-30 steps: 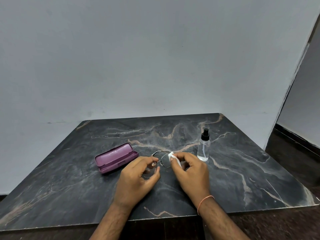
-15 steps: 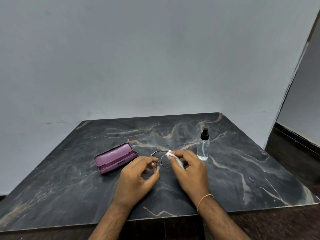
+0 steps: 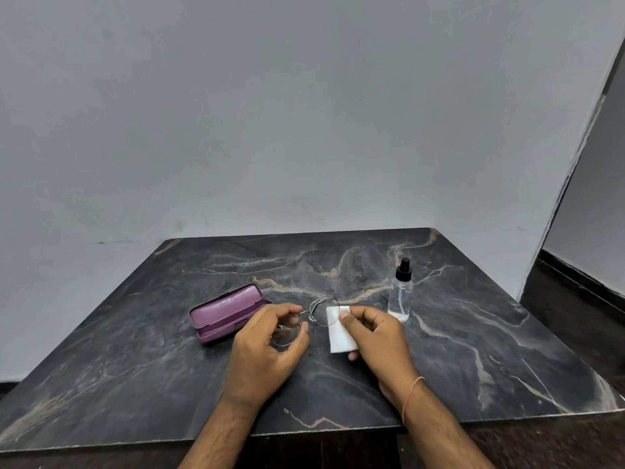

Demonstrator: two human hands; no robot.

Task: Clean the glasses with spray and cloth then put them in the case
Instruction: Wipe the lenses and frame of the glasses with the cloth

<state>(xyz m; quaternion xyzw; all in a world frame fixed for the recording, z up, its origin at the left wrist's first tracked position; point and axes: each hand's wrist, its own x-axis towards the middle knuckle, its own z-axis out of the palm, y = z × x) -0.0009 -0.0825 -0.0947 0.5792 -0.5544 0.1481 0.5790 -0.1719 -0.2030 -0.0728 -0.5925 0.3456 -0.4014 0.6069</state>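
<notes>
**Lens wipe, mid-step**

Glasses [image 3: 313, 316]: thin wire frame, clear lenses, held above dark marble table [image 3: 473, 350]. Left hand [image 3: 267, 346] curled, fingers pinching one lens rim; that lens partly hidden. Right hand [image 3: 375, 336] pinching white cloth [image 3: 338, 333] against other lens. Count: one open purple case [image 3: 225, 313], one upright spray bottle [image 3: 400, 292], one cloth.
</notes>
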